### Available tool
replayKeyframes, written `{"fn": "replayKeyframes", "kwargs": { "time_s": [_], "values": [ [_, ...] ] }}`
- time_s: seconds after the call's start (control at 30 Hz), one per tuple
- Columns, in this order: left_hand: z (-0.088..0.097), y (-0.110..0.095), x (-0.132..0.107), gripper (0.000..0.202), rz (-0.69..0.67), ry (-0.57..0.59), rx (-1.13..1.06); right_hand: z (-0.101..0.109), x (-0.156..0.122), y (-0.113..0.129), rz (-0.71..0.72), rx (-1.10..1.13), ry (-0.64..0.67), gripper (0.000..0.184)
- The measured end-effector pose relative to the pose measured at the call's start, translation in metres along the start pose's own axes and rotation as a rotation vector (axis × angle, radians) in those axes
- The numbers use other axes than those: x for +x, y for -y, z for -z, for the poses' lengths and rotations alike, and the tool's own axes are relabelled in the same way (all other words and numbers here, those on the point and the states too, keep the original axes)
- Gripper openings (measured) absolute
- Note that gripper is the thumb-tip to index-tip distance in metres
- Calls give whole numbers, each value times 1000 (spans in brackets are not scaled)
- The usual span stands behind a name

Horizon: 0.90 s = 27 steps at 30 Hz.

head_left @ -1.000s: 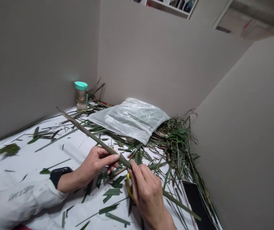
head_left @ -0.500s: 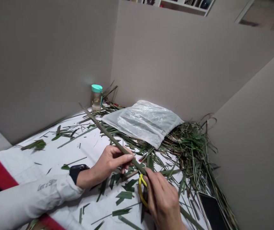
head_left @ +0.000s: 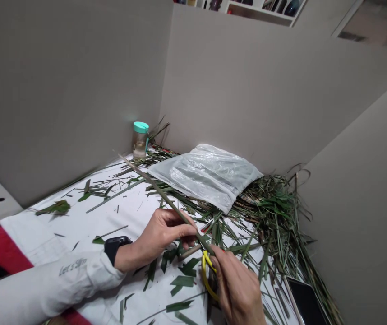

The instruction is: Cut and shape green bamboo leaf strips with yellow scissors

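A long green leaf blade (head_left: 161, 193) slants across the middle, its thin tip pointing to the upper left. My left hand (head_left: 169, 229) pinches it between thumb and fingers partway along. Lower down, my right hand (head_left: 239, 286) is closed around yellow-handled scissors (head_left: 206, 282), with the leaf running against its fingers. The scissors' blades are mostly hidden behind the leaf and hand. Cut green leaf pieces (head_left: 183, 280) lie on the white table covering (head_left: 159, 300) beneath both hands.
A clear plastic bag (head_left: 207, 174) rests on a heap of long leaves (head_left: 276, 198) along the back and right. A jar with a turquoise lid (head_left: 140, 137) stands in the corner. At lower right lies a phone (head_left: 306, 300). Grey walls enclose the table.
The whole view has shifted slightly, so things appear a little to the right and lower. Both hands keep their holds on the leaf and scissors.
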<state>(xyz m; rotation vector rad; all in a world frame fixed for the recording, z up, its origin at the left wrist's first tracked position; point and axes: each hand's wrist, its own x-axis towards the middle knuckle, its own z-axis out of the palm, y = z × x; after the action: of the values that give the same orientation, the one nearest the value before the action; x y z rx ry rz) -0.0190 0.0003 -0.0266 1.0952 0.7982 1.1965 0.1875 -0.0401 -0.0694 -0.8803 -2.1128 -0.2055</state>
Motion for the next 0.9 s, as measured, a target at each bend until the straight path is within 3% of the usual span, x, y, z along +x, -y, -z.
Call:
{"fn": "replayKeyframes", "kwargs": {
  "time_s": [0.23,0.5,0.63,0.8,0.9],
  "values": [
    [1,1,2,26,26,-73,20,-3,0,-1,1,29,-12,32],
    [16,6,20,31,-49,-216,30,-1,5,-2,-147,81,41,32],
    [16,12,22,25,-29,-92,36,6,15,5,-242,119,53,24],
    [9,21,12,24,83,143,63,14,22,10,-374,213,175,22],
    [7,23,10,22,97,157,60,16,22,9,-377,236,219,22]
  ]
}}
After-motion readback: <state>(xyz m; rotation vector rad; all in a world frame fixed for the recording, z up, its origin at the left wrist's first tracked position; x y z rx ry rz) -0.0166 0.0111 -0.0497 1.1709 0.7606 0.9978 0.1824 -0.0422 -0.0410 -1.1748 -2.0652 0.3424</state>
